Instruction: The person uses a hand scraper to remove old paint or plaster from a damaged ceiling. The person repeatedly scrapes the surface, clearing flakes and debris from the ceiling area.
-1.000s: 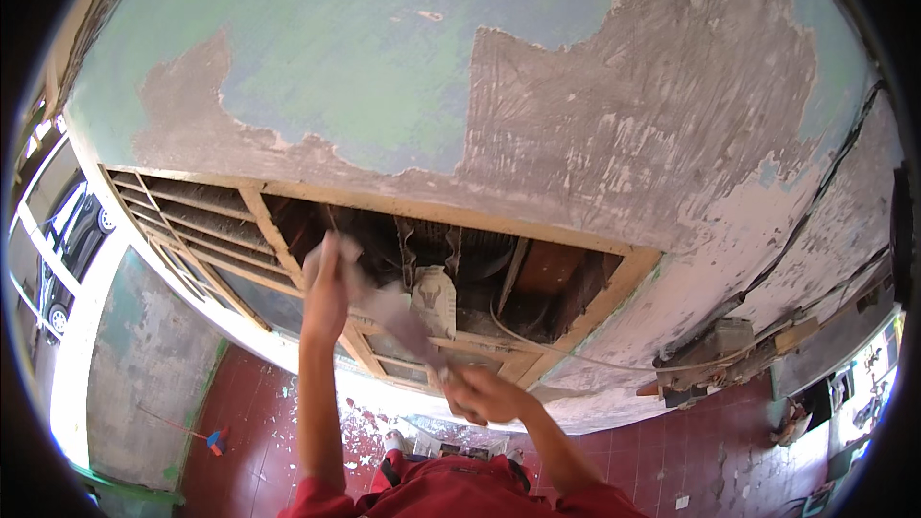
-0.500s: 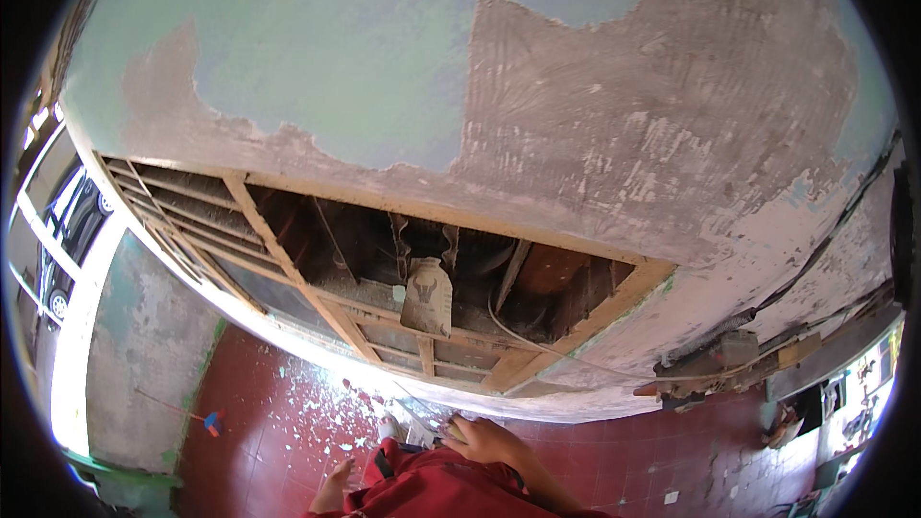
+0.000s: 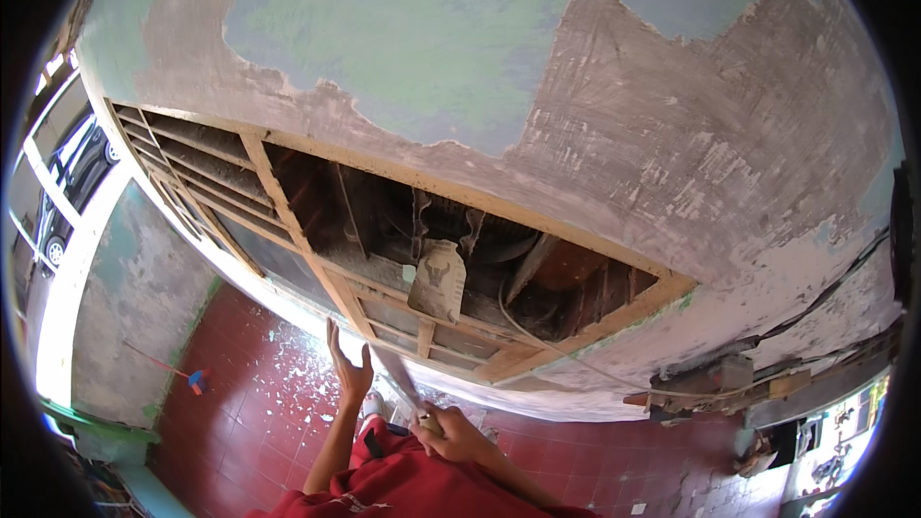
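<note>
**Right hand gripping the scraper, left hand open beside it**

And here the right hand (image 3: 451,434) is clenching the handle of the scraper (image 3: 400,376), its blurred blade slanting up and to the left, just below the wooden frame (image 3: 341,297)! The left hand (image 3: 352,374) is standing open near that blade, fingers pointing upward, thumb apart, holding nothing. In the frame's opening, a pale packet (image 3: 438,283) with a dark horned-head emblem is leaning upright. Up above, rough brown plaster (image 3: 662,115) is meeting green paint (image 3: 384,48); down below, pale flakes (image 3: 305,374) are littering the red tiled floor (image 3: 225,422).
</note>
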`<state>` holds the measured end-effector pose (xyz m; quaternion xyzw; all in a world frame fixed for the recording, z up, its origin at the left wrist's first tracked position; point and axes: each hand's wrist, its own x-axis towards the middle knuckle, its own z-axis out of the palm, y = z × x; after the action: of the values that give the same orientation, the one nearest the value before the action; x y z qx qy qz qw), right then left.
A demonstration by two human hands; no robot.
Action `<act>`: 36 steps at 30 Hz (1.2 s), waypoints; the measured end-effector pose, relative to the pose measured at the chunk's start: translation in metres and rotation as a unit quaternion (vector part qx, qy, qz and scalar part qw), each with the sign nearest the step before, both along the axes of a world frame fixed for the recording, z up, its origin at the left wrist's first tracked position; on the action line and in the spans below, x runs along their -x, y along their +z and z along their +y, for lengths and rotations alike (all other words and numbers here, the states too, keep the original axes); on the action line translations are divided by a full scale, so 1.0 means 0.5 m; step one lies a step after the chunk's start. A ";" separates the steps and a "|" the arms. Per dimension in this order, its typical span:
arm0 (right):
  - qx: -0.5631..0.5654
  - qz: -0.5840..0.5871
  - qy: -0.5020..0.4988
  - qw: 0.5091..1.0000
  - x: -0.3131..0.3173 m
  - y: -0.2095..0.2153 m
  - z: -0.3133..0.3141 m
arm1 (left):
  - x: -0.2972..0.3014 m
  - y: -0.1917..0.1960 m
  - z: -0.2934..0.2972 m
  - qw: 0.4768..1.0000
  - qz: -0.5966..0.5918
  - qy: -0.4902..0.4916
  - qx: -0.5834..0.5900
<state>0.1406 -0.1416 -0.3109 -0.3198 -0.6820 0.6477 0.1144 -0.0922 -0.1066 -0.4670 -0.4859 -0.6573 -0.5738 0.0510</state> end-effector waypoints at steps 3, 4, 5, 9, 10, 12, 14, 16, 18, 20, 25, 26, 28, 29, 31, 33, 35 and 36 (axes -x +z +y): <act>0.136 0.231 -0.114 0.957 -0.010 -0.067 -0.014 | -0.021 0.097 0.035 0.989 -0.044 -0.141 0.027; 0.171 0.279 -0.153 0.933 -0.010 -0.065 -0.012 | -0.040 0.132 0.043 0.966 -0.156 -0.196 0.061; 0.176 0.292 -0.154 0.927 -0.015 -0.058 -0.005 | -0.046 0.117 0.055 0.928 -0.257 -0.255 0.091; 0.165 0.334 -0.176 0.911 -0.036 -0.001 0.028 | -0.102 0.209 0.067 0.796 -0.373 -0.471 0.072; 0.167 0.343 -0.179 0.907 -0.037 0.017 0.033 | -0.116 0.235 0.064 0.768 -0.382 -0.509 0.069; 0.162 0.371 -0.177 0.897 -0.039 0.027 0.045 | -0.146 0.303 0.065 0.733 -0.388 -0.558 0.035; 0.141 0.388 -0.175 0.894 -0.034 0.063 0.054 | -0.162 0.371 0.070 0.723 -0.366 -0.585 0.025; 0.116 0.414 -0.164 0.888 -0.022 0.098 0.067 | -0.164 0.439 0.080 0.737 -0.320 -0.594 0.036; 0.127 0.467 -0.131 0.865 -0.006 0.124 0.085 | -0.152 0.487 0.094 0.800 -0.210 -0.562 0.029; 0.097 0.466 -0.116 0.872 0.000 0.160 0.100 | -0.155 0.521 0.102 0.869 -0.098 -0.485 -0.023; 0.059 0.469 -0.102 0.875 0.018 0.228 0.128 | -0.161 0.541 0.178 0.887 0.140 -0.287 -0.333; 0.058 0.469 -0.113 0.874 0.024 0.235 0.128 | -0.156 0.545 0.188 0.875 0.176 -0.272 -0.360; 0.052 0.469 -0.137 0.871 0.032 0.241 0.126 | -0.157 0.560 0.200 0.853 0.217 -0.264 -0.395; 0.046 0.469 -0.147 0.869 0.037 0.243 0.125 | -0.159 0.568 0.204 0.843 0.237 -0.263 -0.406; 0.061 0.483 -0.178 0.855 0.045 0.245 0.118 | -0.163 0.584 0.212 0.822 0.274 -0.257 -0.429; 0.099 0.514 -0.218 0.824 0.048 0.240 0.106 | -0.167 0.607 0.217 0.810 0.284 -0.296 -0.419; 0.077 0.507 -0.192 0.837 0.049 0.243 0.109 | -0.164 0.632 0.224 0.785 0.328 -0.333 -0.407; 0.067 0.503 -0.176 0.844 0.050 0.243 0.111 | -0.165 0.640 0.230 0.778 0.333 -0.338 -0.412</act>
<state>0.1155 -0.0862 -0.1891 -0.0721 -0.4179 0.7328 0.5321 -0.0098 0.0083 -0.1469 -0.7704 -0.0938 -0.5725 0.2646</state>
